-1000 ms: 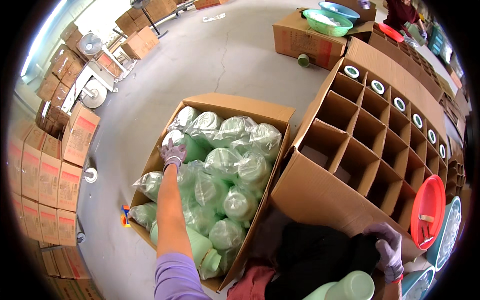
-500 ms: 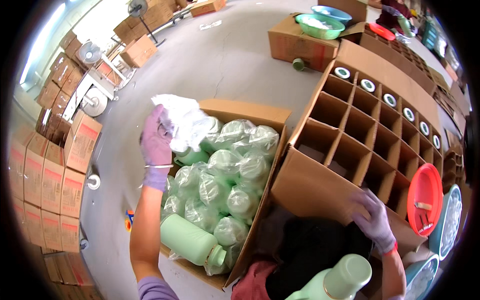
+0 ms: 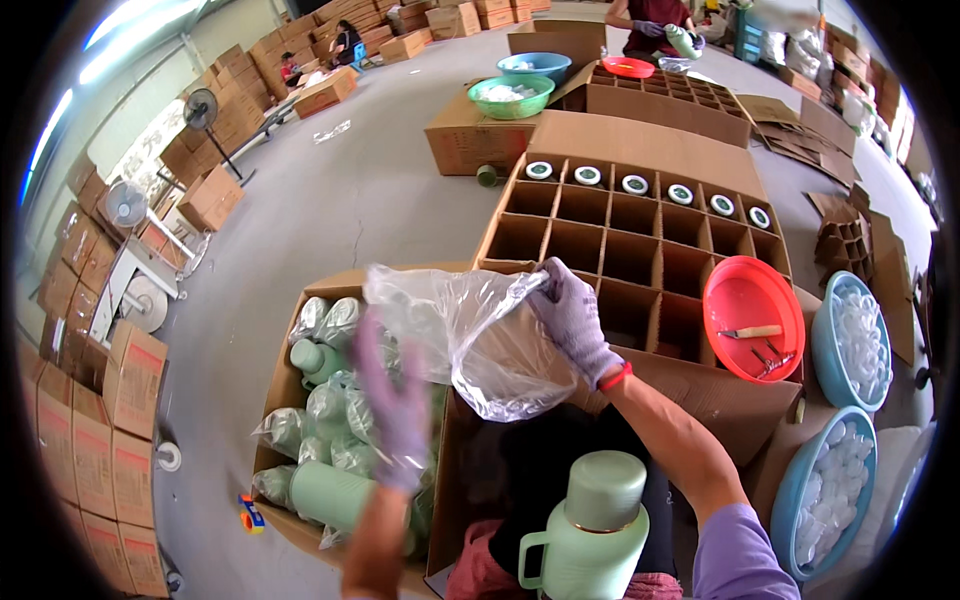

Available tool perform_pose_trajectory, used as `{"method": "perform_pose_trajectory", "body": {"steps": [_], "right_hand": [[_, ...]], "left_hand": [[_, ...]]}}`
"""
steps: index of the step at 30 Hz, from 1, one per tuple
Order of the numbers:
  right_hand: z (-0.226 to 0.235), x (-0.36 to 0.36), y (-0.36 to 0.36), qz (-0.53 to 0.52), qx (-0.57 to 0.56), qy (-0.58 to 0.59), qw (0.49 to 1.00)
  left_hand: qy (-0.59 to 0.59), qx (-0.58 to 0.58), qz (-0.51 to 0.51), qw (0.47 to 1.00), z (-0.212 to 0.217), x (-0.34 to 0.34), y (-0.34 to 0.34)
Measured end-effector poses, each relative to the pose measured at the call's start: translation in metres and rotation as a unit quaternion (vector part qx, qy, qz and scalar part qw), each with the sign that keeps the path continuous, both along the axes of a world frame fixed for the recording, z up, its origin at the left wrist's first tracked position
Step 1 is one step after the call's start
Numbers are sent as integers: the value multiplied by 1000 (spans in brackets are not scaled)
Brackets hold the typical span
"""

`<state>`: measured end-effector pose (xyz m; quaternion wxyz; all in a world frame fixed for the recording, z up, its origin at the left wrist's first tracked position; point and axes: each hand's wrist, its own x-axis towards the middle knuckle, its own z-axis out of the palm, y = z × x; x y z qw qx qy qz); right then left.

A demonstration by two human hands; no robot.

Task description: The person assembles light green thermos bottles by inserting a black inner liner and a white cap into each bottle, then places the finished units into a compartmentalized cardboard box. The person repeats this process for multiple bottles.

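Note:
A clear plastic bag (image 3: 505, 345) hangs crumpled in front of me, its upper edge pinched in my right hand (image 3: 575, 318). My left hand (image 3: 397, 405) is smeared by motion; its fingers look stretched out and apart, just below the bag's left end. Both hands wear thin purple gloves. In my lap stands a pale green vacuum jug (image 3: 590, 530) with a handle and a cup-like lid. Under my left hand, an open carton (image 3: 440, 500) holds several green jugs in clear bags. One unbagged jug (image 3: 335, 492) lies on top of them, partly hidden by my left forearm.
A divided carton (image 3: 640, 235) ahead has several white-topped items along its far row. On its right corner sits a red basin (image 3: 755, 310) with small tools. Blue basins (image 3: 850, 340) of clear plastic pieces stand at the right. Another person (image 3: 660, 25) works beyond.
The bag, bunched at my left hand before, is spread out and in my right hand now. My left hand has dropped toward the jugs. The view has turned rightward, and the lap jug stands more upright.

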<state>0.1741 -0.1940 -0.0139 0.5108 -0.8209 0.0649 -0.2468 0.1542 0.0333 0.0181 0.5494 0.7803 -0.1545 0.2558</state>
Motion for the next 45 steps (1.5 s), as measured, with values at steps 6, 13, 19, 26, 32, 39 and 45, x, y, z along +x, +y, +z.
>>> {"method": "perform_pose_trajectory", "body": {"steps": [6, 13, 19, 26, 32, 39, 45], "right_hand": [[14, -95, -25, -13, -314, -229, 921], [-47, -220, -60, -131, -159, -34, 978], [-74, -360, -4, 21, -97, -82, 992], [-92, -461, 6, 263, -320, 89, 906], [-90, -448, 3, 328, -331, 101, 879], [-62, -425, 21, 189, 177, 258, 931], [-2, -187, 70, 342, 36, -93, 935]], "left_hand": [[327, -254, -136, 900, -73, -40, -54], [344, -67, -356, 866, -110, -121, -11], [224, 26, -406, 885, -80, -202, 36], [412, 116, -405, 808, -103, -283, 116], [451, 136, -396, 788, -62, -206, 67], [427, 3, -471, 772, -101, -200, 150], [518, -225, -139, 814, -89, -205, 192]]}}
